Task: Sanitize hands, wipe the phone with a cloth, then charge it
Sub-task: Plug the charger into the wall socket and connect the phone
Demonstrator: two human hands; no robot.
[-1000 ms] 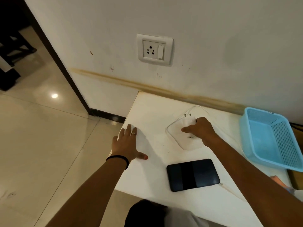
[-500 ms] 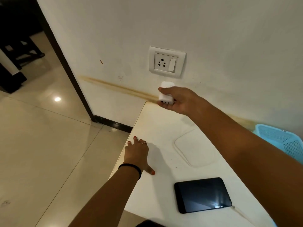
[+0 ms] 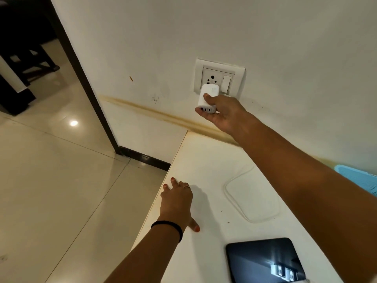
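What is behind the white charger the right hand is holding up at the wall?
The wall socket plate is behind the charger, which the right hand grips. Its upper holes and switch show; the lower holes and the charger's pins are covered.

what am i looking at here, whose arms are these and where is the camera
No machine here: the arms are a person's, filmed by a wide-angle camera on their own head, looking forward and down. The right hand grips a white charger plug against the wall socket. The left hand rests flat on the white table. On the table lie a dark phone, a white cloth and a thin white cable. A blue basket peeks in at the right edge.
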